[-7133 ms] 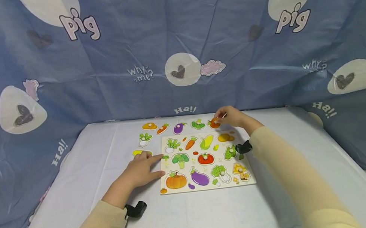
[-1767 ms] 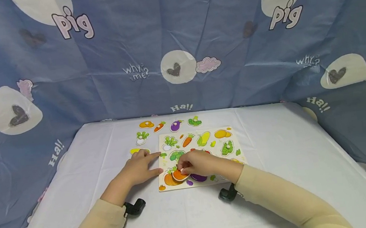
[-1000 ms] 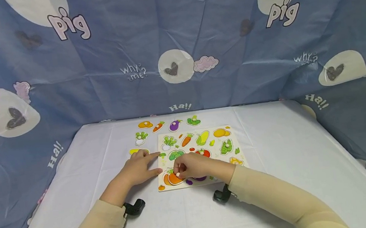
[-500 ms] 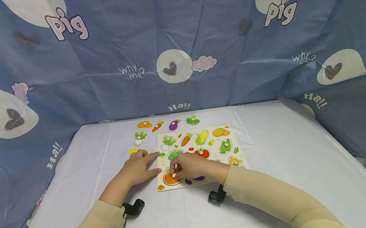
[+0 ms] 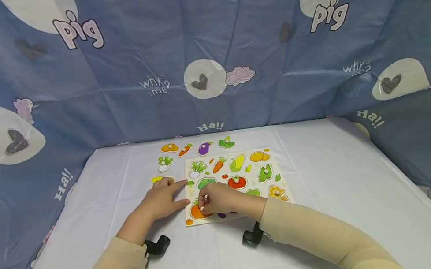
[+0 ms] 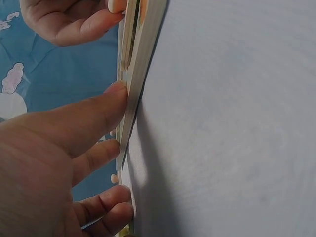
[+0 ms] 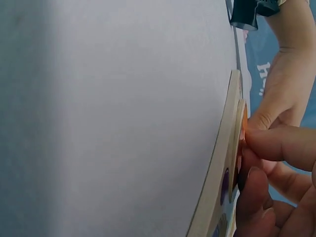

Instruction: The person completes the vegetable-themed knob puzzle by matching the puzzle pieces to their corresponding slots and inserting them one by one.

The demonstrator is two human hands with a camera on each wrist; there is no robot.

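My right hand (image 5: pixel 216 198) pinches the knob of an orange pumpkin puzzle piece (image 5: pixel 195 213) over the printed pumpkin at the board's near left corner. In the right wrist view the piece's edge (image 7: pixel 239 143) stands proud of the board's surface. The thumb and index finger of my left hand (image 5: pixel 163 198) are extended, touching the left edge of the wooden vegetable puzzle board (image 5: pixel 253 179). Tomato (image 5: pixel 237 182), asparagus-like green (image 5: pixel 265 172) and mushroom (image 5: pixel 277 192) pieces with knobs lie in the board. My right hand hides part of its near middle.
Behind the board lie loose knobbed pieces: potato (image 5: pixel 170 147), carrot (image 5: pixel 185 150), eggplant (image 5: pixel 204 148) and broccoli (image 5: pixel 226 142). A white radish (image 5: pixel 164 163) and a partly covered yellow piece (image 5: pixel 162 179) lie to its left. Blue printed cloth (image 5: pixel 203 29) hangs behind the white table (image 5: pixel 322 162).
My right hand took the pumpkin piece from the back row to the board's near left, then shifted it slightly left over the printed pumpkin. My left hand stays at the board's edge.
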